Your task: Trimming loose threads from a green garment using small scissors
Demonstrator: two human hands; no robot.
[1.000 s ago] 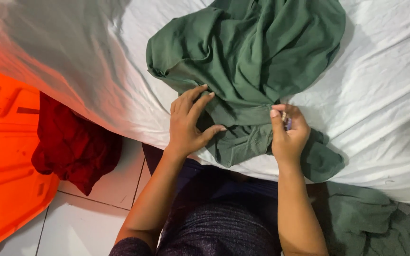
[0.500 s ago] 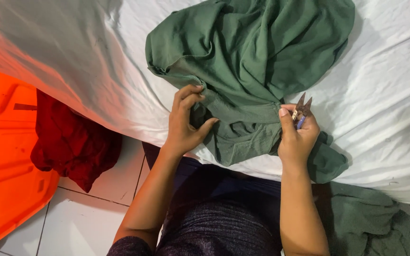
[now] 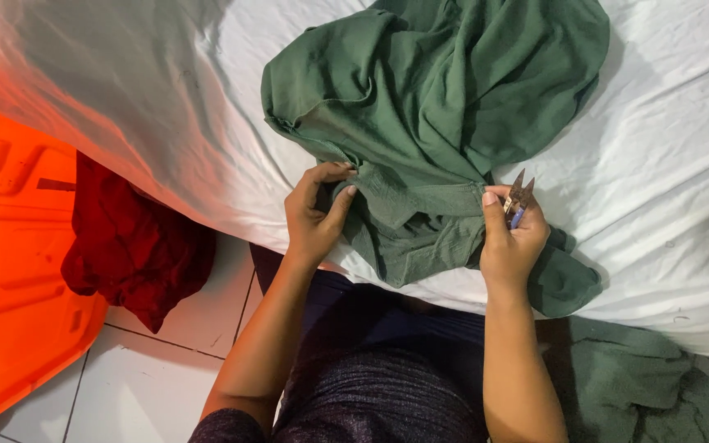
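Left hand shifted to garment edge, fingers pinching green garment; right hand fingers grasping thread snips.

A home bedroom: white bedsheet, tiled floor.

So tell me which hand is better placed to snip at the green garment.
Right. The right hand already holds the small snips at the green garment, blades up; the left hand only pinches a fold.
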